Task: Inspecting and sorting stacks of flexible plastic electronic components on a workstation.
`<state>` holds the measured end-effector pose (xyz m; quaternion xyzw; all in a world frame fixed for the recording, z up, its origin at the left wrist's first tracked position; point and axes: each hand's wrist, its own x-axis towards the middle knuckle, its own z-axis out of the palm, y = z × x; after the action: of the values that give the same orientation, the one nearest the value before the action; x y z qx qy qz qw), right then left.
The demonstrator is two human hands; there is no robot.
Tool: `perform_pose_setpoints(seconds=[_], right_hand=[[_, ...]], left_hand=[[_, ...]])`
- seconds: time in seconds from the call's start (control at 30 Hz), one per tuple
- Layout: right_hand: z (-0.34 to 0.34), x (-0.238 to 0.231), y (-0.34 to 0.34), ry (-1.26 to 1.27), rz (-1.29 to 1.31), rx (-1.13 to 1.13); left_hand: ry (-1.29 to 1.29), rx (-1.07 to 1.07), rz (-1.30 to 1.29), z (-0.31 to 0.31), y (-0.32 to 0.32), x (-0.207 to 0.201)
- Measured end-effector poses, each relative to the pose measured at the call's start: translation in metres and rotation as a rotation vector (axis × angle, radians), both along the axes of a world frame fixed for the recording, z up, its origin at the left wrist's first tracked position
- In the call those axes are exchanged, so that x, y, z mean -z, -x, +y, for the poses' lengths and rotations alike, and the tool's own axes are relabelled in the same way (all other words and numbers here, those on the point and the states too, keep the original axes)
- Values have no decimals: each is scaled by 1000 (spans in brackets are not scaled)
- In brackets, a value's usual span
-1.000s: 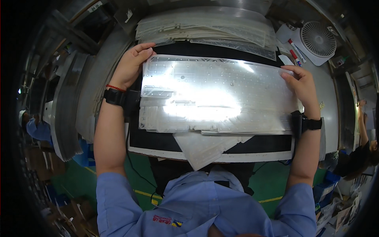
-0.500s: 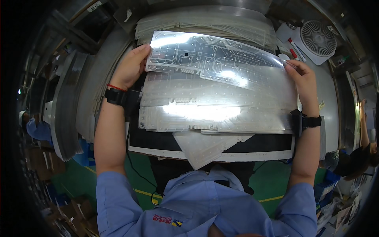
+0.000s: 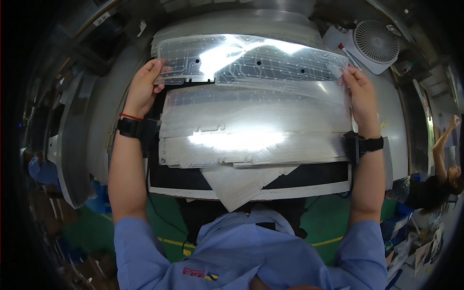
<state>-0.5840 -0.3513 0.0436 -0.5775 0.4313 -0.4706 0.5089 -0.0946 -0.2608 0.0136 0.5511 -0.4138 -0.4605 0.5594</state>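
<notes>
A clear flexible circuit sheet (image 3: 270,60) with printed traces and dots is held up by its two ends, glare running across it. My left hand (image 3: 145,84) pinches its left end between thumb and fingers. At the other end my right hand (image 3: 358,89) grips the right edge the same way. Below the raised sheet lies a stack of similar translucent sheets (image 3: 251,113), spread in overlapping rows on a black work surface (image 3: 314,176). One more sheet (image 3: 232,186) sticks out at an angle over the front edge.
Behind the held sheet stands a large pile of sheets (image 3: 232,24). A white fan (image 3: 377,42) and a red marker (image 3: 345,50) are at the back right. Tall stacks (image 3: 72,130) stand on the left. Another person (image 3: 440,186) is at the far right.
The held sheet has become more level and its left end has moved left and slightly down, with my left hand. More dark holes now show on it.
</notes>
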Motion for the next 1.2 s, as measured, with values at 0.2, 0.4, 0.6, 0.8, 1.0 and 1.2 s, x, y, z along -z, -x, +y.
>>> perform_pose_setpoints(seconds=[0.2, 0.4, 0.6, 0.8, 1.0, 1.2], right_hand=[[0, -1, 1, 33, 42, 14], [0, 0, 1, 27, 21, 8], [0, 1, 0, 45, -9, -6], [-3, 4, 4, 63, 13, 3], [0, 2, -1, 56, 5, 38], [1, 0, 1, 56, 12, 28]], left_hand=[[-3, 0, -38, 1, 5, -1], [-7, 15, -27, 1, 1, 2], [-5, 17, -16, 1, 0, 3], [-1, 16, -19, -2, 0, 5], [10, 33, -22, -2, -3, 7], [7, 18, -17, -1, -1, 4]])
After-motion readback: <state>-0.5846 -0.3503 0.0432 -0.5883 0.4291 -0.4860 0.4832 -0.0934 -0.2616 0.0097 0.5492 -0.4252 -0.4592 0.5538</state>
